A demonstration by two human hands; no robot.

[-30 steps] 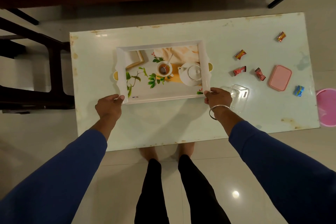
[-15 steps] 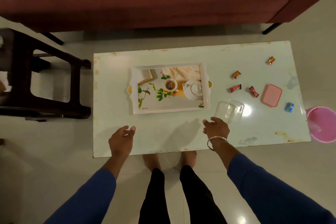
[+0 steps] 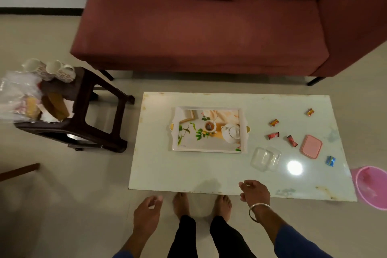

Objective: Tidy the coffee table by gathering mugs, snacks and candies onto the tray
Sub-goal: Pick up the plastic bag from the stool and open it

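A white tray (image 3: 176,138) printed with a teapot picture lies on the pale coffee table (image 3: 188,169), left of centre, with nothing on it. Several wrapped candies lie to its right: an orange one (image 3: 274,122), a red one (image 3: 273,135), another red one (image 3: 292,141), plus a blue one (image 3: 330,161). A clear plastic box (image 3: 265,159) and its pink lid (image 3: 311,146) sit near them. Two patterned mugs (image 3: 60,70) lie on a dark stool at the left. My left hand (image 3: 147,213) hangs open off the table's near edge. My right hand (image 3: 256,192) is open over that edge.
A dark stool (image 3: 98,119) left of the table also carries snack bags in clear plastic (image 3: 18,94). A maroon sofa (image 3: 199,27) runs behind the table. A pink bucket (image 3: 371,186) stands on the floor at the table's right end. My bare feet are at the near edge.
Both hands let go of the tray and pulled back to the near edge of the table. The view rose and widened, bringing the stool with mugs and the sofa into sight.
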